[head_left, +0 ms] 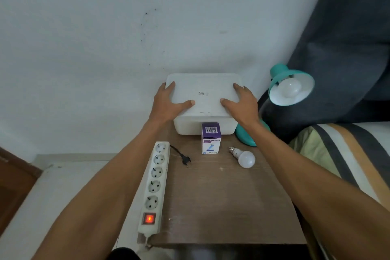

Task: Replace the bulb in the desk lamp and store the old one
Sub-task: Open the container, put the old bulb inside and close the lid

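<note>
A white plastic box [203,126] with a lid [203,82] stands at the back of the wooden table [221,196] against the wall. My left hand [168,103] grips the lid's left edge and my right hand [242,101] grips its right edge, thumbs on top. A teal desk lamp [282,76] stands to the right with a white bulb [289,87] in its shade, unlit. A loose white bulb [244,157] lies on the table in front of the lamp's base. A purple and white bulb carton [211,140] stands upright before the box.
A white power strip [155,183] with a glowing red switch lies along the table's left edge. The lamp's black plug [185,159] lies unplugged beside it. A striped bed [348,154] and dark cushion border the right side. Floor lies to the left.
</note>
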A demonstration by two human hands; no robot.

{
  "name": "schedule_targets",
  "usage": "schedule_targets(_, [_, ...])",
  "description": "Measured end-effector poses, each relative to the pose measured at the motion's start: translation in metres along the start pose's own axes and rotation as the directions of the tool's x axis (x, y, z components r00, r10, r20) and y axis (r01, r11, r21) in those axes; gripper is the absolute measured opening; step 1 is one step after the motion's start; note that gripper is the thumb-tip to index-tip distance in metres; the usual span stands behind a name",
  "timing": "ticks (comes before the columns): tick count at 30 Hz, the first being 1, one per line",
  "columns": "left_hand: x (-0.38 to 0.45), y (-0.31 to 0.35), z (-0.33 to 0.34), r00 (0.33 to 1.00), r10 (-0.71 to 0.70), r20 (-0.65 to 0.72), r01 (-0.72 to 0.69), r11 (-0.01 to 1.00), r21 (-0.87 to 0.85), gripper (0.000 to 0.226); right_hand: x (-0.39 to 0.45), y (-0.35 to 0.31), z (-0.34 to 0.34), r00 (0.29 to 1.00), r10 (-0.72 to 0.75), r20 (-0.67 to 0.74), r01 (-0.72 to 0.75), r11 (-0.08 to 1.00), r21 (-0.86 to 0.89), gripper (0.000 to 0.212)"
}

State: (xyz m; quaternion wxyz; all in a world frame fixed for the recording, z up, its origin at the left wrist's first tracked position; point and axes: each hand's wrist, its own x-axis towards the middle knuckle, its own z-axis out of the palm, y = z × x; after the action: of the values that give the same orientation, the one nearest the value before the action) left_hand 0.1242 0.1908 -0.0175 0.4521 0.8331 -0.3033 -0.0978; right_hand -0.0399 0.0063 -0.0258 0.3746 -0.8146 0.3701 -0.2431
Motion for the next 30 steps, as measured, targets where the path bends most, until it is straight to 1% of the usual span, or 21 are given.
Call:
schedule_targets(5, [-0.06, 0.001, -0.003, 1.0, 0.018, -0.02, -0.017, 1.0, 0.022, 0.104, -0.061, -0.001, -0.016, 1.0, -0.019, -0.022, 0.019, 1.0, -0.01, 0.073])
schedule_targets(10, [-0.131, -0.009, 0.006, 1.0, -0.007, -0.017, 0.007, 0.999, 0.038, 0.108, -0.128, 0.024, -0.017, 0.999, 0.028, -0.033, -0.028, 1.0, -0.011, 0.074])
schedule_targets(15, [-0.199, -0.031, 0.026, 0.998, -0.058, -0.019, 0.06, 0.994, 0.087, 0.11, -0.196, 0.062, -0.008, 0.997, 0.073, -0.025, -0.074, 0.996, -0.047, 0.072])
schedule_targets(19, [-0.246, -0.052, 0.047, 0.99, -0.142, 0.012, 0.139, 0.98, 0.145, 0.106, -0.245, 0.093, 0.001, 0.992, 0.123, -0.01, -0.124, 0.99, -0.061, 0.071])
schedule_targets(21, [-0.263, -0.062, 0.056, 0.985, -0.166, 0.05, 0.155, 0.974, 0.167, 0.107, -0.261, 0.108, 0.003, 0.987, 0.161, 0.012, -0.159, 0.983, -0.095, 0.071])
schedule_targets(24, [-0.28, -0.075, 0.066, 0.973, -0.2, 0.114, 0.172, 0.961, 0.218, 0.109, -0.275, 0.126, 0.009, 0.979, 0.199, 0.035, -0.189, 0.964, -0.189, 0.071])
schedule_targets(27, [-0.289, -0.083, 0.072, 0.962, -0.225, 0.151, 0.181, 0.949, 0.259, 0.108, -0.282, 0.136, 0.015, 0.98, 0.192, 0.052, -0.175, 0.956, -0.235, 0.072])
schedule_targets(30, [-0.292, -0.089, 0.075, 0.963, -0.209, 0.17, 0.143, 0.931, 0.335, 0.107, -0.284, 0.143, 0.021, 0.982, 0.177, 0.07, -0.152, 0.95, -0.271, 0.073])
